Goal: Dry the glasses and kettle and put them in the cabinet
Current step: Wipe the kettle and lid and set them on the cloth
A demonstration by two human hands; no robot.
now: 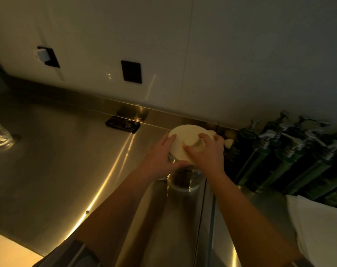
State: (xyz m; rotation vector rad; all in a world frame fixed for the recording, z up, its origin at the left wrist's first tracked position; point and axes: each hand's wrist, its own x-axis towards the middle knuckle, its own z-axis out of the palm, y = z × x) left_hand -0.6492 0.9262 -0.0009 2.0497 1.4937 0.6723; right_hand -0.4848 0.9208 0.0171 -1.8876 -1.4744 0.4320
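Note:
A clear glass kettle [185,179] with a cream-coloured lid [185,134] stands on the steel counter [67,160], near the back wall. My left hand [160,160] wraps round the kettle's upper left side, thumb just under the lid's near edge. My right hand [206,151] lies on top of the lid, its fingers curled about the lid's knob [196,144]. A drinking glass [0,135] sits at the far left edge of the view, partly cut off. No cabinet is in view.
Several dark green pump bottles [283,155] crowd the right side against the wall. A white cloth [321,228] lies at the lower right. A small black panel [123,124] sits on the counter at the back, and two black outlets [131,71] are on the wall.

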